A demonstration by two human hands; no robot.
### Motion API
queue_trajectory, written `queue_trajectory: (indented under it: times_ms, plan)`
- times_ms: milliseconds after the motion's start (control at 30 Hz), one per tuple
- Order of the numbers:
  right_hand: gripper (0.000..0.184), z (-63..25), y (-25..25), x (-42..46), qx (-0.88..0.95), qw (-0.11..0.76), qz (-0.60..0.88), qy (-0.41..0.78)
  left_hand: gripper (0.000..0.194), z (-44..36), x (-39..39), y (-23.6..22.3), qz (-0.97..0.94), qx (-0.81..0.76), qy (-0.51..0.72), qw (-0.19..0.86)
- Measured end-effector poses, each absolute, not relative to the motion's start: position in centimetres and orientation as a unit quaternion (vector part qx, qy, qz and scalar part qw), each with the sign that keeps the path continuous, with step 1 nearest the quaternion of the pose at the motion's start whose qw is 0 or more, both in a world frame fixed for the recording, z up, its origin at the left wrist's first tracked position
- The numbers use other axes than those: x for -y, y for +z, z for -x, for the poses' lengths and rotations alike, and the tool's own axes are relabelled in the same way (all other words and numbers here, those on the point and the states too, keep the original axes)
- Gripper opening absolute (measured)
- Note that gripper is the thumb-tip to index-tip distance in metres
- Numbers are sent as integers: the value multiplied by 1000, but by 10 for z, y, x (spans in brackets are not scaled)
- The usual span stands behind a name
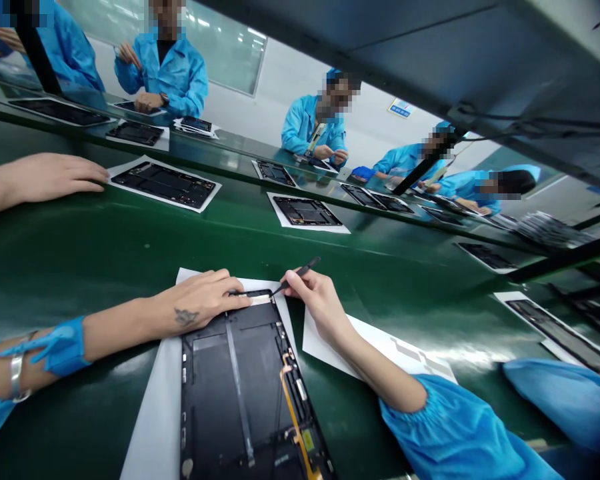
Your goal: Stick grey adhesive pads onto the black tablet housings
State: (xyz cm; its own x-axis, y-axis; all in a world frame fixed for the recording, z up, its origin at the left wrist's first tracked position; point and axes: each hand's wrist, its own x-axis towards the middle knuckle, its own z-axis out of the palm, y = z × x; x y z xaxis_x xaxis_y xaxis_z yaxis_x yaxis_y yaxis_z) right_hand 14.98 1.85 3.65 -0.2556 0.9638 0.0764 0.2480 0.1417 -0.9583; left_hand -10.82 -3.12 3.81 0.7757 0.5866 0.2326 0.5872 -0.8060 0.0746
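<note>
An open tablet housing [240,393] with a black inner frame lies on a white paper sheet [155,407], and an orange flex cable [293,413] runs along its right side. My left hand [200,300] lies flat across its top edge, fingertips beside a pale strip [257,299]. My right hand [315,300] pinches black tweezers [300,275], with their tip over that strip's right end. A second white sheet [375,347] lies under my right forearm. A co-worker's hand [50,178] rests on the bench next to another tablet frame [164,185].
The green bench [105,253] runs across the view with several tablet frames on white sheets, including one [306,211] ahead. Co-workers in blue smocks [163,73] sit across a dark rail [250,150]. A blue sleeve [560,400] lies at right, under an overhead shelf [430,53].
</note>
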Motion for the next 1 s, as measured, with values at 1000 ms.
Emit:
queue_trajectory:
  times_ms: [1000]
  plan:
    - [14, -110, 71, -27, 985, 26, 156, 65, 26, 111, 36, 28, 925, 337, -171, 33]
